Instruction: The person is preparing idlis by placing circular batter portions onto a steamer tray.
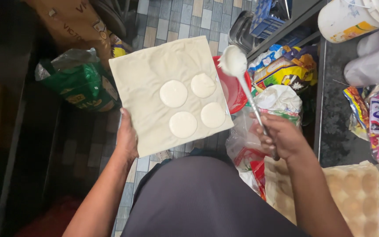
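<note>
My left hand (127, 138) grips the near left edge of a square cloth-covered board (142, 81) and holds it level above the floor. Several round white pools of batter (173, 93) lie on the cloth toward its right side. My right hand (281, 136) is closed on the metal handle of a ladle (232, 60). The ladle's bowl is full of white batter and hovers just past the board's far right corner, above a red bowl (237, 94).
A green bag (82, 85) and a brown sack (69, 19) stand on the tiled floor to the left. Printed food packets (286, 70) and plastic bags crowd the right. White tubs (347, 19) sit on a dark counter. A cardboard egg tray (356, 191) lies near right.
</note>
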